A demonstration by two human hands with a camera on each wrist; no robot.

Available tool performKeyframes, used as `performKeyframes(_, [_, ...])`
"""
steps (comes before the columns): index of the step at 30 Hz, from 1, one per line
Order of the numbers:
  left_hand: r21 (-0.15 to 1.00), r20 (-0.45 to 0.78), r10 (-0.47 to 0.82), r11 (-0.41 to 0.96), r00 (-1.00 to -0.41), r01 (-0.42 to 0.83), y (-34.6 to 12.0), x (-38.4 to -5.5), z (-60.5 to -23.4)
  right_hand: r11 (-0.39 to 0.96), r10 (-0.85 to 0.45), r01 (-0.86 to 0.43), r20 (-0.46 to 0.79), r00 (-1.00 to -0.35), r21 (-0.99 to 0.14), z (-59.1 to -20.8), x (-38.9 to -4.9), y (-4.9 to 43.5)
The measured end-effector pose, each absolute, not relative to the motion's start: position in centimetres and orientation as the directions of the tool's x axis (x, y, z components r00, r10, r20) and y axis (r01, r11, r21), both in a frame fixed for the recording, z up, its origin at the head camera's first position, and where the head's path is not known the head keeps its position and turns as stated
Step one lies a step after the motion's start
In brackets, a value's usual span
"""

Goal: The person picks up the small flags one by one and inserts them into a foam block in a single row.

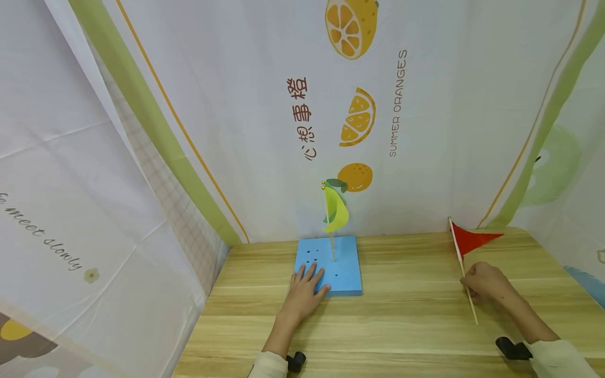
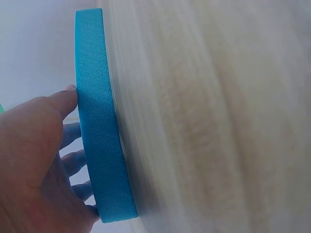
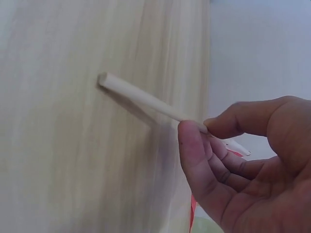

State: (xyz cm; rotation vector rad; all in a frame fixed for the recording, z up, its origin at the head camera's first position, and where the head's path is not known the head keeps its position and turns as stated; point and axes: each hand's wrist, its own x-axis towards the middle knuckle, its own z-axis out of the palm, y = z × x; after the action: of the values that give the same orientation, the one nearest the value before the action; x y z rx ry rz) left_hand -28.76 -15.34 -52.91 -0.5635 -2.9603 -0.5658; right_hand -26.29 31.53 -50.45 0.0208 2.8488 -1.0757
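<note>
A light-blue foam block (image 1: 347, 281) with several small holes lies toward the back of the table. In it stands a yellow-green flag (image 1: 337, 209) on a thin wooden stick, nearly upright. My left hand (image 1: 304, 294) rests on the block's front left part with fingers spread; the left wrist view shows its thumb by the top edge of the blue side (image 2: 99, 116). Over at the right, my right hand (image 1: 487, 283) pinches the stick of a red triangular flag (image 1: 472, 239) between thumb and forefinger. The bare stick end (image 3: 129, 91) points away from the fingers in the right wrist view.
The wood-grain table (image 1: 402, 325) reaches back to a white curtain (image 1: 246, 131) printed with oranges and lettering. More curtain hangs along the left and right sides. Black camera mounts (image 1: 512, 349) are worn at both wrists.
</note>
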Motion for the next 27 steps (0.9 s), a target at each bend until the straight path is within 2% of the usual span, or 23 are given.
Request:
performKeyframes(10, [0.345, 0.135, 0.339, 0.864, -0.931, 0.365, -15.4, -28.8, -52.9, 0.778, -0.024, 0.003, -0.035, -0.999, -0.628, -49.7, -26.6, 31.3])
performKeyframes(27, [0.340, 0.135, 0.344, 0.865, -0.929, 0.370, -15.6, -29.0, -53.2, 0.708, 0.002, -0.011, 0.018, -1.000, -0.706, -48.9, -26.5, 29.6])
